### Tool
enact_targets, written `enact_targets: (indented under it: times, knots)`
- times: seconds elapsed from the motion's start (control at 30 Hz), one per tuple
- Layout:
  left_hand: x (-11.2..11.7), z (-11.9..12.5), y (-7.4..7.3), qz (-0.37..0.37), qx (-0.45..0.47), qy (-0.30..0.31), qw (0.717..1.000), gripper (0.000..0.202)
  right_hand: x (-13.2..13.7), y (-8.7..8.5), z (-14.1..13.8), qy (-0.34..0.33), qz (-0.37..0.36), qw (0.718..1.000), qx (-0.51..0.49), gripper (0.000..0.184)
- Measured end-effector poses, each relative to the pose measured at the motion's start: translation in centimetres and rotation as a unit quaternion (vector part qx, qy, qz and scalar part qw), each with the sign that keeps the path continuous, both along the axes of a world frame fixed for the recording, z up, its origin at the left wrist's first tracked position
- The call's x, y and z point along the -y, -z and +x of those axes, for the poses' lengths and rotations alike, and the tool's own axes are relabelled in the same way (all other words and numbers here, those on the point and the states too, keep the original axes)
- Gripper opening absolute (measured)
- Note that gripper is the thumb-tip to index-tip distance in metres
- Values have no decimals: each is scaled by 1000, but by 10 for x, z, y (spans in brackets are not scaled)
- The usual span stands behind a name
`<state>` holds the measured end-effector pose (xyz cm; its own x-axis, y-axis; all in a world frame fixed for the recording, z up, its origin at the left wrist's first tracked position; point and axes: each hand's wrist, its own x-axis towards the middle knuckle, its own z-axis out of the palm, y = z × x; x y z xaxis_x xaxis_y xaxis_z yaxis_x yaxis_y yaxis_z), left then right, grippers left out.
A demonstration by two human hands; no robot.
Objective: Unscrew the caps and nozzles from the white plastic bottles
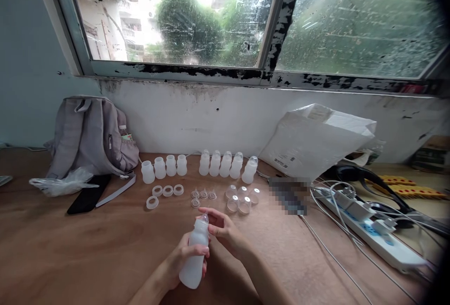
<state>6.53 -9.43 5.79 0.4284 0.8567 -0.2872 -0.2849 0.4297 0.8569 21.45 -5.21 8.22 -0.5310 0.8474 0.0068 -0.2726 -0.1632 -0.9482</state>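
My left hand (180,257) is wrapped round the body of a frosted white baby bottle (193,270), which tilts slightly to the right above the table's near side. A clear nipple (205,217) stands up from the white collar ring (201,224) at its top. The fingers of my right hand (228,232) curl round that collar ring, thumb on the near side. Beyond my hands lie several loose nipples (204,194), white collar rings (152,202) to the left and clear dome caps (244,205) to the right.
Open bottles (160,168) and capped bottles (225,164) stand in rows along the wall. A grey backpack (94,131), a plastic bag (63,183) and a black flat item (89,194) are left. At right are a white bag (309,141), a power strip (397,251) and cables.
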Motion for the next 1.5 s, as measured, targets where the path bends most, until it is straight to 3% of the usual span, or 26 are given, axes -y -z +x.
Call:
enact_targets:
  times: [0.07, 0.2, 0.33, 0.43, 0.53, 0.6, 0.7, 0.8, 0.93, 1.0, 1.1, 1.17, 1.23, 1.37, 1.5]
  knots:
    - [-1, -3, 1, -14, 27, -1, 1000, 24, 1, 0, -1, 1, 14, 1000, -7, 49]
    - [-5, -1, 4, -2, 29, -3, 1000, 27, 3, 3, -9, 57, 51, 997, 26, 34]
    - [-8, 6, 6, 83, -63, -43, 994, 31, 5, 10, -17, 154, 73, 983, 65, 31]
    - [-7, 7, 7, 119, -82, -66, 987, 34, 5, 11, -16, 135, 60, 989, 30, 36]
    - [-4, 0, 10, 42, 15, -3, 999, 31, 5, 8, -11, 53, 33, 998, -28, 39]
    - [-4, -6, 14, -7, 125, 67, 990, 31, 6, 6, -10, 15, 21, 999, -47, 42]
    - [-8, -13, 24, -45, 261, 174, 948, 33, 8, 5, -11, -12, 16, 998, -55, 42]
    - [-13, -15, 35, -65, 338, 255, 904, 36, 10, 7, -14, -34, -3, 997, -73, 43]
    - [-14, -14, 40, -63, 378, 302, 873, 36, 11, 5, -12, -86, -52, 988, -113, 62]
    - [-13, -11, 36, -54, 349, 264, 898, 36, 11, 2, -12, -69, -51, 988, -126, 61]
    - [-9, -5, 26, -14, 218, 124, 968, 32, 11, -1, -12, 30, -19, 995, -95, 46]
    - [-7, -2, 20, 14, 121, 51, 991, 31, 10, -1, -12, 86, -8, 994, -68, 40]
    - [-5, -1, 17, 16, 95, 39, 995, 32, 8, 0, -12, 81, -25, 993, -78, 42]
    - [-2, -3, 12, -14, 145, 74, 987, 33, 5, 5, -9, 12, -70, 987, -146, 48]
    - [-1, -3, 8, -6, 109, 76, 991, 32, 3, 8, -7, 29, -83, 989, -119, 37]
